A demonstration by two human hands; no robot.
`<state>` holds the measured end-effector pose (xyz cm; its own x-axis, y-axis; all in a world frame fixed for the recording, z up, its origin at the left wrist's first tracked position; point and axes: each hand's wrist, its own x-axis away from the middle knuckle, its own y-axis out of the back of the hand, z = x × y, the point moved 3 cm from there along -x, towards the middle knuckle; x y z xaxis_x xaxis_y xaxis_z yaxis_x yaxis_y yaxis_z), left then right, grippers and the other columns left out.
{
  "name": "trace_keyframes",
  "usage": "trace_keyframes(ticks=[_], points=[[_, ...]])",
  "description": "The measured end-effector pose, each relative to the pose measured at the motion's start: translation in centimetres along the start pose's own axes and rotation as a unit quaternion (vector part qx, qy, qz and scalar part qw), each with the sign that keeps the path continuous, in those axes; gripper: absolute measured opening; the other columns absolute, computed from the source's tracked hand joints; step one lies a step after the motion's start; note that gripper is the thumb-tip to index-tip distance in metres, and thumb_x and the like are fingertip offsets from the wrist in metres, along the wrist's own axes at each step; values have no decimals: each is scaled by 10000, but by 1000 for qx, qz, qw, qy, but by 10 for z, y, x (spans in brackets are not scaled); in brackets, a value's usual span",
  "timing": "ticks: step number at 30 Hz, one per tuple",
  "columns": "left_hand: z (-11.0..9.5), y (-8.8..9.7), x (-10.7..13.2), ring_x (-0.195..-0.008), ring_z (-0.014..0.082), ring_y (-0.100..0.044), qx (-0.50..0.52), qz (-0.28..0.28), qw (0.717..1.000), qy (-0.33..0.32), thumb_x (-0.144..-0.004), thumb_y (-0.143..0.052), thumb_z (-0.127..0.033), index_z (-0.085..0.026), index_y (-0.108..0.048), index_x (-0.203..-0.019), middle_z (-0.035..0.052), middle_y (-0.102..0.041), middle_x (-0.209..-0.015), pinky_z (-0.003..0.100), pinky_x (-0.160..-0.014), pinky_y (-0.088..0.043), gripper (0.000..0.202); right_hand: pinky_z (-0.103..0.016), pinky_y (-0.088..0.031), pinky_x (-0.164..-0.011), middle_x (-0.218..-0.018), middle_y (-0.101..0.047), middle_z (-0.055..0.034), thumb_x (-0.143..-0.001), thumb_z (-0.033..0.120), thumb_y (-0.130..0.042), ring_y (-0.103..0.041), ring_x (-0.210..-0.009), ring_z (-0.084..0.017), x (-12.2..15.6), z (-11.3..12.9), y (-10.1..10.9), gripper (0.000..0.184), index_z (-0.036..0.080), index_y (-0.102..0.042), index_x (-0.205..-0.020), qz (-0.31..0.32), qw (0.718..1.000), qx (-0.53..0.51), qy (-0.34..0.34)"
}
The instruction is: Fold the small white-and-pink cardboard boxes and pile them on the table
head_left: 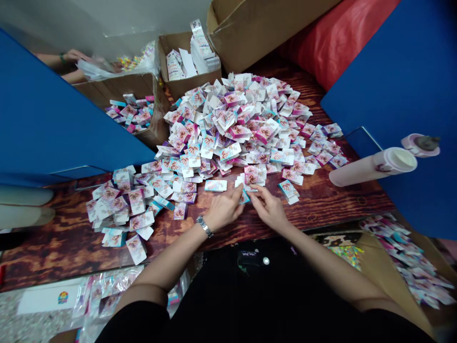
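Between my hands is a small printed box with blue edges and a white flap, held just above the front of the table. My left hand, with a metal watch at the wrist, grips its left side with thumb and finger. From the right, my right hand pinches the box's other edge. Beyond my fingers lies a pink-edged small box, and a blue-edged box rests flat to the left. A large heap of similar boxes, many with raised flaps, covers the table behind them.
A pale bottle with its lid open stands at the right. Cardboard boxes line the back. Blue partitions rise on both sides. Another person's hand is at the back left. An open carton sits below the table's right front edge.
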<state>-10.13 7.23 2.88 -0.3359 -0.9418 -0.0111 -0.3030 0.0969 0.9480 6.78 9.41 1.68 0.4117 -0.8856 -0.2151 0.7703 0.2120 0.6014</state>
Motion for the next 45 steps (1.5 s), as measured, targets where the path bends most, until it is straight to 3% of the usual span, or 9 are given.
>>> trace_keyframes(ticks=[4, 7, 10, 12, 16, 22, 31, 38, 45], points=[[38, 47, -7, -990, 244, -663, -64, -128, 987, 73, -920, -529, -372, -112, -356, -1448, 158, -669, -1108, 320, -804, -540, 614, -356, -526, -846, -1049, -716, -65, -952, 299, -465, -682, -947, -239, -23, -34, 8, 258, 200, -679, -1059, 100, 992, 82, -7], [62, 85, -10, -1271, 316, -498, -89, -268, 952, 117, -908, -555, -448, -92, -325, -1465, 226, -516, -1358, 429, -1031, -436, 700, -382, -510, -893, -1139, -688, -86, -961, 285, -433, -660, -1014, -256, -39, -51, 12, 317, 188, -659, -1160, 96, 985, 142, 1], [60, 92, -9, -1438, 365, -234, -91, -340, 932, 86, -898, -571, -452, -84, -308, -1471, 241, -280, -1528, 529, -1153, -255, 730, -381, -489, -949, -1239, -635, -107, -951, 286, -457, -610, -1106, -252, -45, -57, 9, 403, 155, -559, -1318, 86, 984, 153, 29], [47, 75, -8, -1445, 348, -227, -77, -323, 943, 31, -920, -547, -393, -100, -332, -1459, 228, -298, -1523, 535, -1152, -260, 650, -379, -461, -1001, -1305, -586, -119, -948, 305, -478, -563, -1168, -247, -45, -58, 4, 424, 134, -544, -1330, 83, 982, 158, 54], [13, 21, -10, -1398, 309, -337, -38, -202, 977, -64, -941, -509, -290, -117, -464, -1365, 199, -456, -1427, 490, -1116, -352, 460, -429, -424, -1042, -1357, -542, -130, -959, 320, -483, -494, -1223, -282, -40, -59, -6, 406, 129, -572, -1306, 101, 960, 251, 67], [-5, -24, -6, -1294, 315, -463, -32, -60, 995, -76, -945, -501, -297, -131, -484, -1351, 154, -533, -1370, 496, -1075, -389, 439, -452, -452, -990, -1247, -608, -134, -958, 341, -501, -476, -1216, -319, -21, -51, -12, 347, 133, -638, -1199, 156, 928, 330, 81], [-5, -39, 6, -1236, 302, -517, -36, -16, 998, -48, -956, -484, -324, -124, -441, -1390, 161, -544, -1356, 467, -1037, -405, 480, -404, -452, -997, -1222, -598, -143, -913, 346, -593, -496, -1185, -288, -8, -51, -7, 347, 144, -636, -1191, 166, 932, 301, 117], [-13, -36, -29, -1176, 297, -542, -26, -6, 999, -42, -964, -442, -320, -122, -291, -1481, 173, -518, -1378, 468, -1016, -409, 574, -435, -479, -910, -1208, -598, -163, -867, 365, -647, -498, -1114, -322, -12, -46, -9, 516, 100, -556, -1301, 170, 924, 332, 80], [-10, -25, -40, -1275, 238, -486, 69, -29, 994, -79, -911, -387, -139, -150, -339, -1454, 141, -481, -1420, 410, -1034, -425, 545, -427, -478, -892, -1168, -608, -175, -892, 333, -612, -538, -1056, -313, -8, -48, -7, 410, 92, -596, -1222, 100, 940, 312, 98]])
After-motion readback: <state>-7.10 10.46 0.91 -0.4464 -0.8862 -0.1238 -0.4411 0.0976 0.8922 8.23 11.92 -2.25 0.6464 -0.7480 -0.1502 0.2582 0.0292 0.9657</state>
